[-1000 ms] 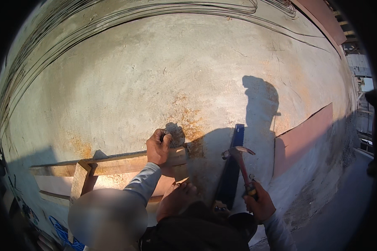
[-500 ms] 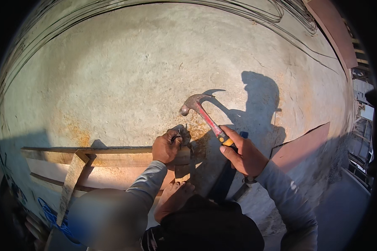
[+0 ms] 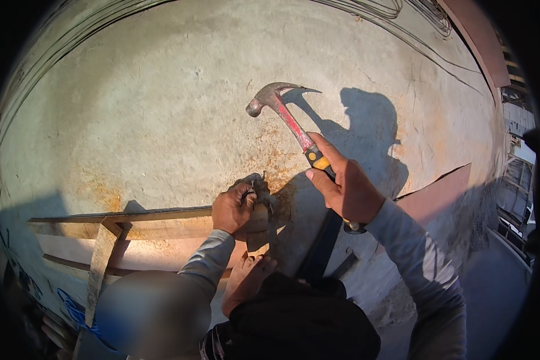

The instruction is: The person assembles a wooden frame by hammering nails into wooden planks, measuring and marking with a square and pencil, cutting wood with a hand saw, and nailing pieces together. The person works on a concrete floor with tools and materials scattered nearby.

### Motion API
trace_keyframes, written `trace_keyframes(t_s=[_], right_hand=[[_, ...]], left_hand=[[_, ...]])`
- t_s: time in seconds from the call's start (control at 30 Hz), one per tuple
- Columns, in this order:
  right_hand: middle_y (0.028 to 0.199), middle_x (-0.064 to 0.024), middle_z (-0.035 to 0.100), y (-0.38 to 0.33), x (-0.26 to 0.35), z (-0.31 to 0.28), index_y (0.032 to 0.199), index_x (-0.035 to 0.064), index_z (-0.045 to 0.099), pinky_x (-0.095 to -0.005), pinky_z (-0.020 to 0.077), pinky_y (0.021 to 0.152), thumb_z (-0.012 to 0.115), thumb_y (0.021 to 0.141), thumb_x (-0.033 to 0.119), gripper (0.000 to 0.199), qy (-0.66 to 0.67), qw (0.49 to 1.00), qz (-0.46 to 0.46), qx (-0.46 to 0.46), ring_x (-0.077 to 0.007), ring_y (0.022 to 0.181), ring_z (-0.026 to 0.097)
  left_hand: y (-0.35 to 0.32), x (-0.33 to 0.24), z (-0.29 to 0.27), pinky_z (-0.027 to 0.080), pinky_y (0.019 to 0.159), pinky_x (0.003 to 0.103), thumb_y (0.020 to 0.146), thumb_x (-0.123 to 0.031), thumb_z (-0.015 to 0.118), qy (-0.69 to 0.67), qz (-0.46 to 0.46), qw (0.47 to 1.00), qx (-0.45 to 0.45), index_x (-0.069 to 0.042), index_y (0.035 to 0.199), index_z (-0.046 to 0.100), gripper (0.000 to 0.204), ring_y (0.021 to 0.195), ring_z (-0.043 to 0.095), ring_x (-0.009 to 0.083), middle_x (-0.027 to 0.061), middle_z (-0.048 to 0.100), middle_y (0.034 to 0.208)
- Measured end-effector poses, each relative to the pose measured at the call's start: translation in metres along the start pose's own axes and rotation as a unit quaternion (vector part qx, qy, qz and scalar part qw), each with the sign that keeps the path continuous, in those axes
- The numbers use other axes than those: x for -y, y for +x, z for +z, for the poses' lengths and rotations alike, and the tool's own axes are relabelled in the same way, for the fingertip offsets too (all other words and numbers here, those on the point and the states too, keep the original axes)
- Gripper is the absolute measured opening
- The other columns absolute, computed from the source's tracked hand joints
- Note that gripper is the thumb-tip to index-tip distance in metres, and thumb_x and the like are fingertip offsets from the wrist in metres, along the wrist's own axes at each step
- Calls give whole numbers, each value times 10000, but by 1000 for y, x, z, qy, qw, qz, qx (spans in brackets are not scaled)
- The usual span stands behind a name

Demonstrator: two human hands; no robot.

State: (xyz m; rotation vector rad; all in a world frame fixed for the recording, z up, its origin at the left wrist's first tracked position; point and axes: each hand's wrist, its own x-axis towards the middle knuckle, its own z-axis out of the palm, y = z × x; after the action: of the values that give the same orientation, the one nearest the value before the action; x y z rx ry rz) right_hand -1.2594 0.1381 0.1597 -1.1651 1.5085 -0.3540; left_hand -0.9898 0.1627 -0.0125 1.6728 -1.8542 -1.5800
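My right hand [image 3: 351, 186] is wrapped round the grip of a claw hammer [image 3: 291, 125] with a red shaft and a black and yellow handle. The rusty hammer head is lifted beyond my left hand, its face toward the left. My left hand [image 3: 234, 207] is closed in a pinch at the right end of a wooden beam [image 3: 162, 228]. A thin nail [image 3: 252, 187] shows at its fingertips; its lower part is hidden. A bare foot [image 3: 249, 276] presses on a short wood piece [image 3: 258, 242] below that hand.
A slanting wooden strip [image 3: 102, 255] joins the beam to pinkish board at the left. Blue cord [image 3: 72, 309] lies nearby, beside a blurred rounded shape [image 3: 153, 315]. Another pinkish board [image 3: 438, 195] is at the right. Dark cables [image 3: 396, 33] run along the concrete's far edge.
The hammer has risen away from my left hand, up and slightly left in the picture, with my right hand. My left hand has shifted slightly left and keeps its pinch.
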Motion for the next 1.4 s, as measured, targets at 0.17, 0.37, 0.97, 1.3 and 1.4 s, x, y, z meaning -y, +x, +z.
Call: trace_keyframes(t_s=[0.17,0.37,0.97,1.3,1.4], right_hand=[[687,-176,571,4,3,-2,1501,-33,344,-365,439,570,625,961,130,630,-144,983,-41,102,-239,580,537],[615,-77,529,4,5,-2,1543,16,307,-296,443,537,619,971,89,656,7,996,-60,-71,-117,503,489],[758,-250,637,10,10,-9,1516,-18,329,-429,485,627,624,951,153,660,-26,999,26,-14,-380,606,619],[806,-245,646,15,20,-12,1546,33,303,-382,458,579,626,938,104,693,-100,994,-3,48,-339,528,573],[786,-220,635,16,23,-11,1554,36,280,-382,465,600,625,939,101,708,-8,998,58,-9,-299,554,579]], left_hand=[[1,4,1,560,670,414,862,-263,725,42,28,999,-16,-165,996,719,165,780,710,345,125,725,859],[0,5,1,554,646,408,858,-277,731,-18,4,1000,7,-174,984,730,163,764,710,333,124,720,830],[-4,3,1,540,629,304,878,-132,719,-27,33,999,-23,-52,895,730,82,656,701,174,84,720,739],[-5,-12,-14,539,639,348,889,-145,703,12,47,999,-20,-67,923,713,86,681,697,234,94,716,770],[-18,-8,-35,530,643,407,884,-165,673,116,87,984,-105,-141,951,685,72,759,670,311,82,687,847]])
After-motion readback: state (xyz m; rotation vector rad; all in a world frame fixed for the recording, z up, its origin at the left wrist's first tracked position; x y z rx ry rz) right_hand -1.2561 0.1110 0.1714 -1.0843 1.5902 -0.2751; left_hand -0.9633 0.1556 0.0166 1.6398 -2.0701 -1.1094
